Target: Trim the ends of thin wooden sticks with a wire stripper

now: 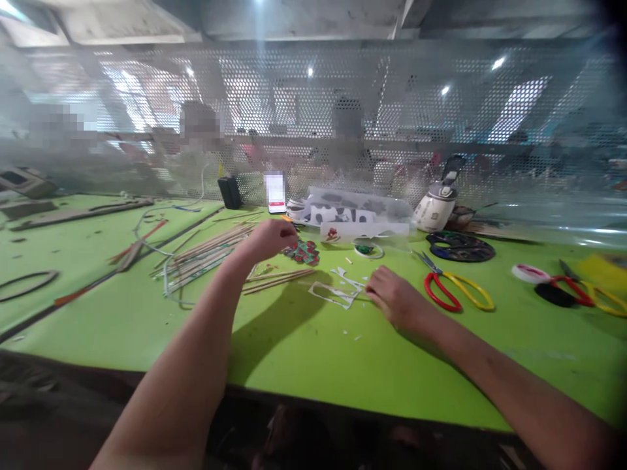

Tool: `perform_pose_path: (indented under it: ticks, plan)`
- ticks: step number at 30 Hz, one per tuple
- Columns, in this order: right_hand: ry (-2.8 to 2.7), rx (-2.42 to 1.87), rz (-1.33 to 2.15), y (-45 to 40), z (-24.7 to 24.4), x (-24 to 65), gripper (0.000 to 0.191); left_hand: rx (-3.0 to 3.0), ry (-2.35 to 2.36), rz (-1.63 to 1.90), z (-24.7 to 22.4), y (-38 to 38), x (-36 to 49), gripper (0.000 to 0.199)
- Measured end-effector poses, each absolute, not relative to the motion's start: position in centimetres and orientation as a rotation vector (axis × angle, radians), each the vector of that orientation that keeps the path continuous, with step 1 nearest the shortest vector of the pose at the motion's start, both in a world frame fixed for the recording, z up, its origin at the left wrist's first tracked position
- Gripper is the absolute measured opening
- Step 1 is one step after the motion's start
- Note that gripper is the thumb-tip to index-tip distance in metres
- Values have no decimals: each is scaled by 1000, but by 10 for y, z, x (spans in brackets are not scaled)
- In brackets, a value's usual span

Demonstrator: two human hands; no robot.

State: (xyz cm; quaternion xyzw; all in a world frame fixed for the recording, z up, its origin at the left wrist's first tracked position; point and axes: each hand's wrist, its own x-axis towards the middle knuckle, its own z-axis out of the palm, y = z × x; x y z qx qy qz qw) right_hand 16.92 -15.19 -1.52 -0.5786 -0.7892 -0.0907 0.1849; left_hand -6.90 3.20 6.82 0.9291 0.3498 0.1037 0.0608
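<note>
My L hand [275, 237] nr red-grn pcs [304, 252]; R hand [390, 292] by wht cutouts [349, 301] on desk [304, 352]. Fingers, both: can't tell grip.

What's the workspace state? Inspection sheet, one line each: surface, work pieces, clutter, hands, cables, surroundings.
Surface: green table, dark seam at left, small scraps about.
Work pieces: white cutouts by the right hand; red-green pieces by the left hand; sticks between.
Clutter: open scissors right of the cutouts, second pair far right, phone, bottle, black box.
Hands: both bare, over the table; grip unclear.
Cables: pale cord at left, use unclear.
Surroundings: perforated screen behind; blurred people beyond.
</note>
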Motion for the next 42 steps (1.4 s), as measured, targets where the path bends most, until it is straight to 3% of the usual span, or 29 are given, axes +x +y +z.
perform_pose_path:
  ticks: [2, 7, 23, 35, 39, 42]
  plan:
    - [-2143, -1666, -290, -150, -11, 191, 15, 2778, 1205, 328, 69, 46, -79, 31]
    - [-2010, -1811, -330, -145, -13, 240, 15, 2766, 1111, -15, 51, 41, -68, 8]
    - [-1987, -1950, -136, -142, -36, 237, 17, 2824, 822, -177, 31, 20, -45, 10]
    - [-1757, -1823, -182, -136, -31, 241, 18, 2689, 804, 224, 37, 27, -53, 16]
    - [-1668, -1807, -196, -142, -24, 232, 23, 2526, 979, 571, 55, 50, -82, 12]
    - [-1698, -1789, -154, -131, -3, 214, 23, 2286, 1188, 1067, 64, 68, -101, 20]
